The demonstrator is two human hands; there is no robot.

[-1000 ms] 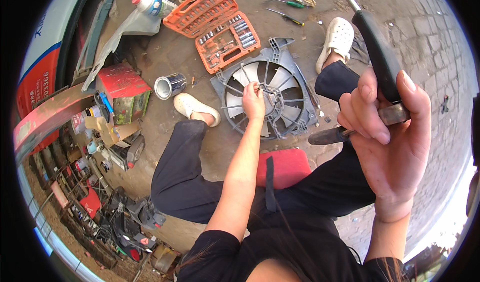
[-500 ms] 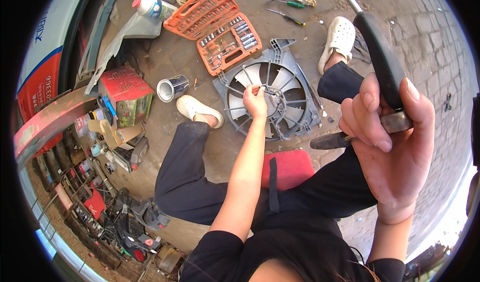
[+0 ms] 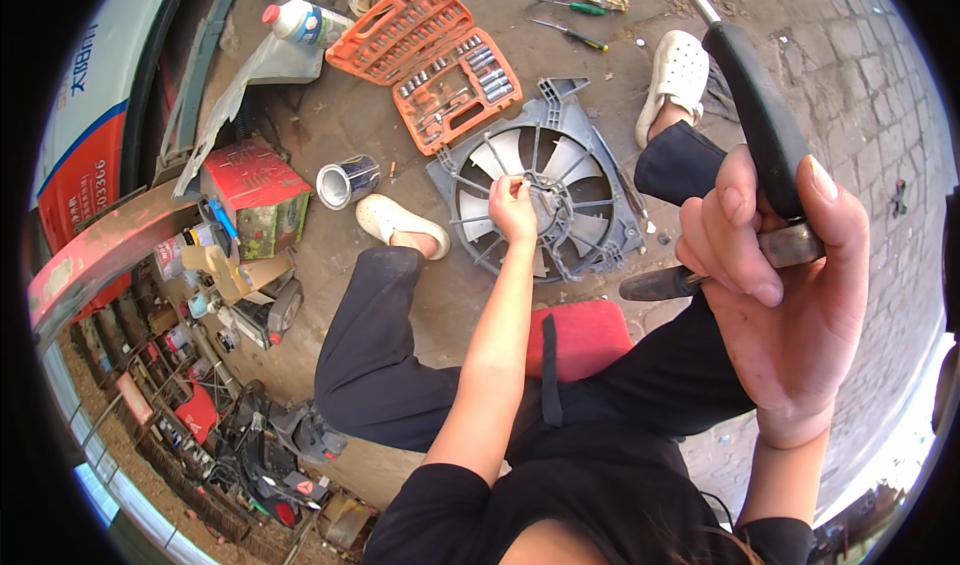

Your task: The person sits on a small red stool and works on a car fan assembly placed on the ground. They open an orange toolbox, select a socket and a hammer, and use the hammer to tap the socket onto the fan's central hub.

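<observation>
My left hand [image 3: 514, 212] is over the hub of a radiator fan [image 3: 568, 155], its fingers pinched together on something too small to make out. Pale blades sit inside the fan's dark grey plastic shroud, which lies flat on the ground between my feet. Raised close at the right, my right hand [image 3: 790, 315] is closed round a black-handled tool [image 3: 758, 115] with a bright metal shaft running up out of view. At the lower end of the handle are a metal cylinder and a dark tapered piece pointing left; my fingers hide how they join.
An orange socket set case [image 3: 455, 115] lies open beyond the fan. Several screwdrivers [image 3: 570, 35] lie at the far side. To the left stand a metal can [image 3: 347, 182], a white bottle [image 3: 305, 22] and a red box [image 3: 255, 195]. A red cushion [image 3: 590, 338] is beneath me.
The view has shifted slightly. My left hand stays at the fan hub with its fingers still pinched, and my right hand keeps its hold on the black-handled tool.
</observation>
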